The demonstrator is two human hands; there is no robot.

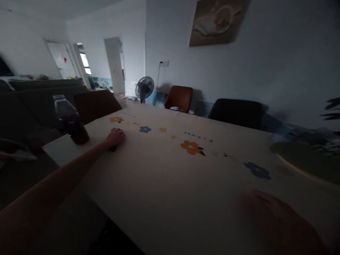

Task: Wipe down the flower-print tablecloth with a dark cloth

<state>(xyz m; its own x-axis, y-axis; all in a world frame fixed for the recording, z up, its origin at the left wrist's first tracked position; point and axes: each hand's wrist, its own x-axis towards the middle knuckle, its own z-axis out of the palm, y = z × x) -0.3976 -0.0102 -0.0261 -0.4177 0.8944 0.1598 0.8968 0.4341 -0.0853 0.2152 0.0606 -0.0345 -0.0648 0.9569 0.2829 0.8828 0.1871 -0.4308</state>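
Observation:
My left hand (116, 136) reaches across to the left side of the table, its fingers closed over a small dark object (113, 148). Only the edges of that object show, so its kind is unclear. A bottle of dark liquid (77, 132) stands to the left of this hand, apart from it, with its clear upper part tilted in the view. At the lower right, my right hand (281, 219) is over the near part of the tablecloth. It is dim and smeared by motion, and I see nothing distinct in it.
A pale tablecloth (159, 170) with printed flowers covers the table. A round green tray (297, 156) with blurred items lies at the right. Chairs, including an orange one (180, 97), stand beyond the table, along with a fan (145, 87). A grey sofa (39, 95) is at left.

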